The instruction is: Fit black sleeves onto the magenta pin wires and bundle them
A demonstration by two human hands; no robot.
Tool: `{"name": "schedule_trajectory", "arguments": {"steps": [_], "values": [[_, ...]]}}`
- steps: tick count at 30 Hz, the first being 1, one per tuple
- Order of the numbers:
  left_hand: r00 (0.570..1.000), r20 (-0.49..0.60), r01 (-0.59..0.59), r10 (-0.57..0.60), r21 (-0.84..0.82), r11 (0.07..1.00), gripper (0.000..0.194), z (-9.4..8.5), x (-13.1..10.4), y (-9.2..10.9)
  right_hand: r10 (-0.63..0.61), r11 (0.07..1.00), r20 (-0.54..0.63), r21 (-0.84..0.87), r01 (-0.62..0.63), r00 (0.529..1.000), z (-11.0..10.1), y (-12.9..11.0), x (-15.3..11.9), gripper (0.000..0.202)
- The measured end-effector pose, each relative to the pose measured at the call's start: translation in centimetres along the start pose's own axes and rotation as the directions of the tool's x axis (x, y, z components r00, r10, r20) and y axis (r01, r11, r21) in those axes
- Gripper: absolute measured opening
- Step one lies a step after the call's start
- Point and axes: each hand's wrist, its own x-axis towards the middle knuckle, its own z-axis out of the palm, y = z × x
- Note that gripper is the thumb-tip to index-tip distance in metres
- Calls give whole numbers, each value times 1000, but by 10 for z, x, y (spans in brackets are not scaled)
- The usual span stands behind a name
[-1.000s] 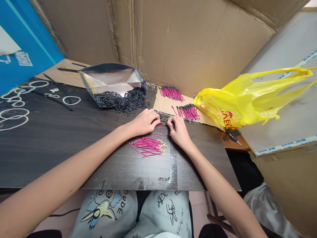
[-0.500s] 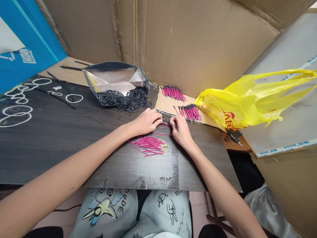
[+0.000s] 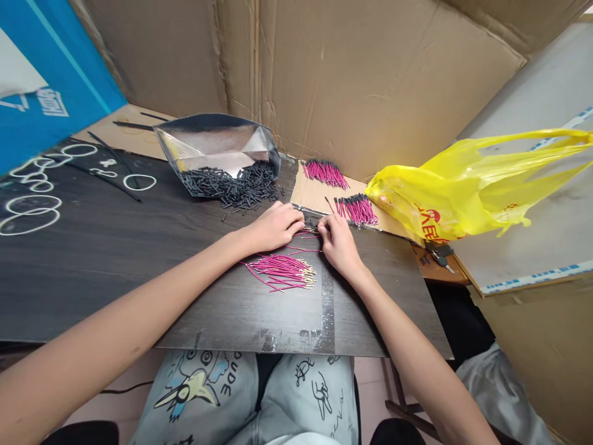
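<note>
My left hand (image 3: pixel 278 225) rests on the dark table with its fingers curled down over a few thin pink wires (image 3: pixel 306 233). Opposite it, my right hand (image 3: pixel 337 241) is closed in a pinch at the right ends of those wires; whatever lies between its fingertips is too small to make out. Just nearer than the hands lies a loose bundle of pink wires (image 3: pixel 280 271) with bare, pale metal ends pointing right. Beyond the left hand, an open silver-lined bag (image 3: pixel 217 139) holds a heap of short black tubes (image 3: pixel 241 185), some spilled onto the table.
Two piles of pink wires with black ends, a far pile (image 3: pixel 324 173) and a near pile (image 3: pixel 357 209), lie on a cardboard strip (image 3: pixel 308 193). A yellow plastic bag (image 3: pixel 445 185) stands at right. White loops (image 3: pixel 139 182) and black rods lie left. Keys (image 3: pixel 442 259) sit far right.
Both hands stay in nearly the same place, with only slight finger movement at the wires. The bundle, piles and bags have not visibly moved.
</note>
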Motion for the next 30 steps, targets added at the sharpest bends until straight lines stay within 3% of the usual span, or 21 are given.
{"name": "schedule_trajectory", "arguments": {"steps": [11,18,22,26,30], "values": [[1000,-9,-17,17,11,1000,34,1,-1,1,-13,1000,1,28,13,1000,2,-3,-1,9],[990,-117,-83,81,-4,997,30,-4,-3,6,18,987,-51,159,-10,999,-1,-7,0,12],[988,-127,-85,83,-8,996,30,-4,-3,8,43,979,-48,203,-32,998,0,-6,1,12],[991,-124,-53,47,-53,997,30,-3,-3,9,47,973,-58,228,-33,997,0,-9,1,13],[989,-127,41,-76,-261,965,27,-8,-4,16,67,951,-57,305,-46,996,-2,-17,-1,13]]}}
